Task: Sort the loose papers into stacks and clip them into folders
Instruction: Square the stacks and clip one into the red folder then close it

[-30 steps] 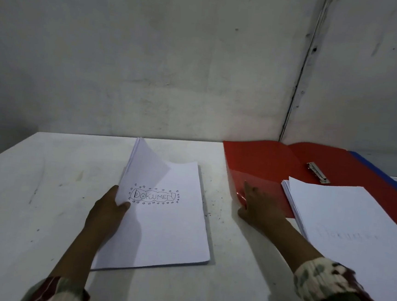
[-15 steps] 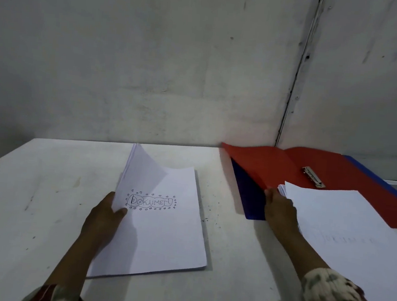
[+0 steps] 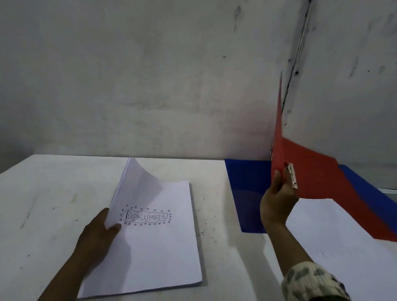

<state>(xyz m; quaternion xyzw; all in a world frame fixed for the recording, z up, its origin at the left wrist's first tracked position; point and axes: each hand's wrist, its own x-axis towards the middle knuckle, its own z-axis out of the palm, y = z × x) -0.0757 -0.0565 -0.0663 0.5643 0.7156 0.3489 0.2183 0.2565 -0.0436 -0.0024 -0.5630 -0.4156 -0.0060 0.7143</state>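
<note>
Nearest, at the lower right, a patterned fabric sleeve (image 3: 310, 287) with soft green-grey blotches on cream covers the right forearm. Beside that arm, toward the right edge, lies a second stack of smooth white sheets (image 3: 343, 237), flat on the table, its far part hidden under red plastic.

Left of it, the left hand (image 3: 100, 235) rests on the near-left edge of the paper stack (image 3: 158, 238): the thumb lies on top of the cover sheet, and the fingers are tucked under several lifted sheets, pinching them so that they curl up in a soft arc along the stack's left side. The stack is a thick rectangular block of plain white paper with crisp edges; just beyond the thumb the cover bears a hand-drawn word, "DOKUMEN", ringed with small hearts.

Both stacks sit on a matte white table (image 3: 31, 207), scuffed and speckled with dark marks.

Farther out, the right hand (image 3: 278, 203) is raised off the table and closed on the red folder (image 3: 315, 179), thumb on the inner face by its metal clip (image 3: 292, 175). The folder is thin, glossy plastic, opened in a V, one cover standing nearly upright above the hand and the other sloping down to the right over the white sheets.

Under and beyond that hand a blue folder (image 3: 247, 188) lies flat, slick and faintly ribbed.

Behind everything stands a grey, stained wall (image 3: 151, 74).
</note>
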